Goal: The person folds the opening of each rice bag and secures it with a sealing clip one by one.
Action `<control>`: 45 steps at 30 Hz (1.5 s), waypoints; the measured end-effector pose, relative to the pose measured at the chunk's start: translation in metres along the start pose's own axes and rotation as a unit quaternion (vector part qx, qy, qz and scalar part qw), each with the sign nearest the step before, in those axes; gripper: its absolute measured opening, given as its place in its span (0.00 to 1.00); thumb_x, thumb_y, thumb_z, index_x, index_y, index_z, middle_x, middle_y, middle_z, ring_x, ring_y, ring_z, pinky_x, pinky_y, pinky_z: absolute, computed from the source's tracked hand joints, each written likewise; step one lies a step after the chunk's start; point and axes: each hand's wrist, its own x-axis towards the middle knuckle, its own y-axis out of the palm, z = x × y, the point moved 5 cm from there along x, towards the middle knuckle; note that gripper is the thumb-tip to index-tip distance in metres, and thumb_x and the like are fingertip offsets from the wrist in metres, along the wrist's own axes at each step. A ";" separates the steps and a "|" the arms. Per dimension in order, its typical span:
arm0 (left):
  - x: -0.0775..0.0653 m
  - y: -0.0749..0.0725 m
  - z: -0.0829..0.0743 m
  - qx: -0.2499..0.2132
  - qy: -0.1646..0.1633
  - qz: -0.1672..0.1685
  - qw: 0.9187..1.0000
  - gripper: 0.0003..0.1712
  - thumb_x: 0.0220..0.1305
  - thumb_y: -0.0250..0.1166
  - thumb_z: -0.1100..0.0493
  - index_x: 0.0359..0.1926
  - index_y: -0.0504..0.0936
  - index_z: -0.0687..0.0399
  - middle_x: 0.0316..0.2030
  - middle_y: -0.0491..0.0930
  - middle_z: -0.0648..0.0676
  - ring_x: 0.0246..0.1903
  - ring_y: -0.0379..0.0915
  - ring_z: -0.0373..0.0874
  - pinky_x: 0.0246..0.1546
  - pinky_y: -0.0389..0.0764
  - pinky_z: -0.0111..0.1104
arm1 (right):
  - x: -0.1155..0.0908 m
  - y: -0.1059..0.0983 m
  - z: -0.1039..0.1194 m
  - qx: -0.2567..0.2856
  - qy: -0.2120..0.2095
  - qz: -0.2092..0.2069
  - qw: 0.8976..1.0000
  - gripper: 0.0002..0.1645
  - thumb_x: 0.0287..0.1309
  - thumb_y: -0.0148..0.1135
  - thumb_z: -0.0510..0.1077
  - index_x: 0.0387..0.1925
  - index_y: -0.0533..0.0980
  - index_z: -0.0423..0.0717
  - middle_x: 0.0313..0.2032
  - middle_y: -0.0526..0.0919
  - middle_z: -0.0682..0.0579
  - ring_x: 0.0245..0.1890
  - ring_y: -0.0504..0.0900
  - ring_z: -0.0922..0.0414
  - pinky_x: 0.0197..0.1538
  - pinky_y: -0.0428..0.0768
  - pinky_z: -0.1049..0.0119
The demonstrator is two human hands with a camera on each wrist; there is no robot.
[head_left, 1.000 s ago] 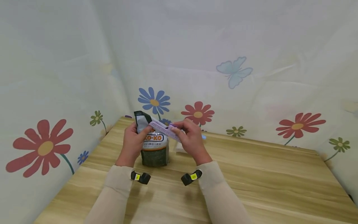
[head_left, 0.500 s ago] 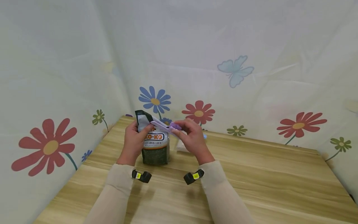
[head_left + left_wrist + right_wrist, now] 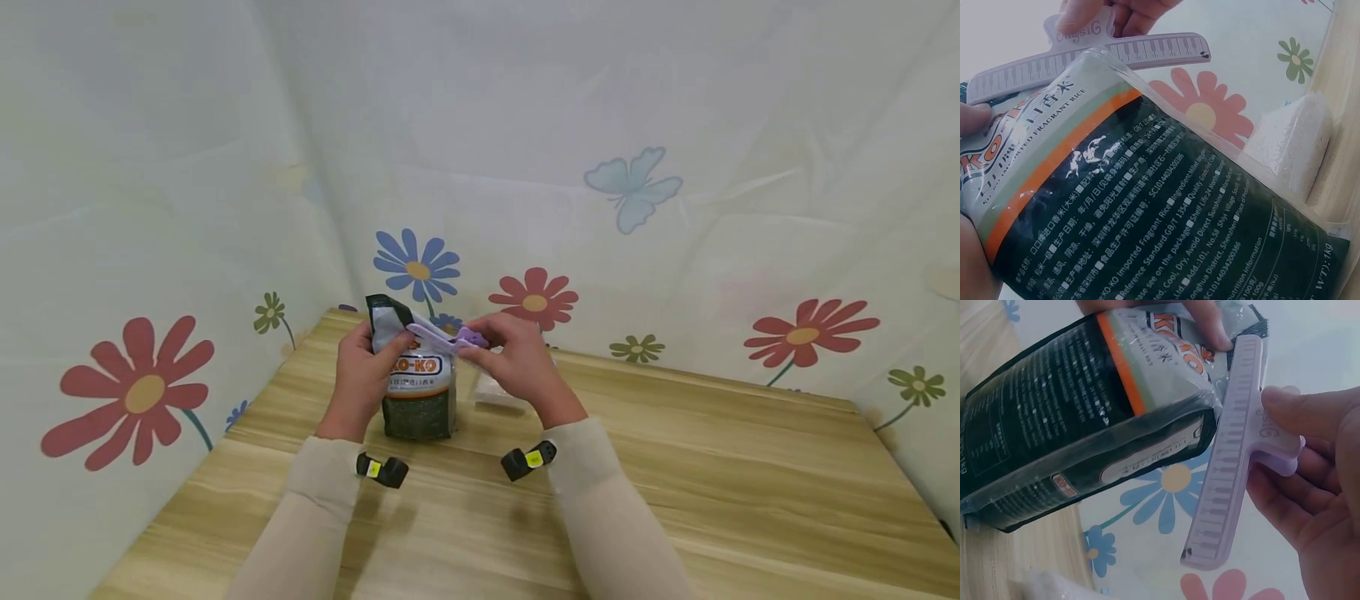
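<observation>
A dark green and silver bag of rice [image 3: 418, 408] marked KO-KO stands on the wooden table. My left hand [image 3: 358, 375] grips its upper left side, thumb on the front. With my right hand [image 3: 517, 354] I pinch the handles of a lilac bag clip [image 3: 1229, 444] between thumb and fingers. Its long bars, printed with piano keys, lie across the bag's top. In the head view the bars stand apart, one in front and one behind. How far the bag's edge reaches between them is partly hidden. In the left wrist view, the rice bag [image 3: 1122, 187] fills most of the picture.
A white, block-shaped packet [image 3: 1294, 140] lies on the table just behind and right of the bag, partly covered by my right hand in the head view. The wooden table [image 3: 675, 483] extends to the right. Flower-printed cloth [image 3: 480, 167] hangs behind and to the left.
My right hand has shifted slightly right and turned the clip, so its front bar looks narrower and the purple handle shows more. The left hand keeps its hold on the bag.
</observation>
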 end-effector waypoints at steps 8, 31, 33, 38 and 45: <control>0.001 0.000 0.001 -0.016 0.005 0.001 1.000 0.22 0.60 0.69 0.51 0.50 0.77 0.58 0.38 0.81 0.46 0.37 0.79 0.37 0.37 0.81 0.28 | 0.003 -0.001 0.002 -0.005 0.006 -0.011 1.000 0.10 0.54 0.71 0.45 0.38 0.82 0.48 0.34 0.86 0.53 0.31 0.83 0.60 0.36 0.81 0.67; 0.000 0.000 -0.001 -0.004 0.001 0.008 1.000 0.21 0.61 0.69 0.54 0.51 0.78 0.60 0.41 0.82 0.51 0.38 0.79 0.36 0.40 0.81 0.27 | 0.011 -0.002 0.013 0.013 0.007 -0.019 1.000 0.09 0.54 0.71 0.45 0.36 0.84 0.46 0.33 0.87 0.51 0.30 0.84 0.59 0.36 0.82 0.66; 0.000 0.001 0.000 0.000 0.002 0.009 1.000 0.21 0.61 0.69 0.53 0.51 0.78 0.60 0.40 0.82 0.50 0.37 0.79 0.36 0.39 0.81 0.27 | 0.011 -0.002 0.015 0.014 0.008 -0.019 1.000 0.09 0.54 0.71 0.45 0.36 0.84 0.47 0.33 0.87 0.52 0.30 0.84 0.59 0.36 0.82 0.66; 0.000 0.001 -0.002 -0.001 0.005 0.010 1.000 0.22 0.60 0.69 0.53 0.50 0.79 0.62 0.36 0.82 0.47 0.35 0.80 0.36 0.37 0.81 0.28 | 0.011 0.000 0.017 0.017 0.010 -0.019 1.000 0.08 0.56 0.70 0.46 0.37 0.83 0.49 0.34 0.86 0.53 0.32 0.84 0.60 0.37 0.82 0.65; -0.001 0.001 -0.005 0.002 0.002 0.017 1.000 0.22 0.61 0.69 0.53 0.51 0.78 0.60 0.36 0.82 0.47 0.36 0.80 0.35 0.38 0.81 0.27 | 0.013 0.001 0.019 0.016 0.009 -0.022 1.000 0.08 0.55 0.70 0.45 0.37 0.83 0.48 0.34 0.87 0.53 0.31 0.84 0.61 0.37 0.83 0.65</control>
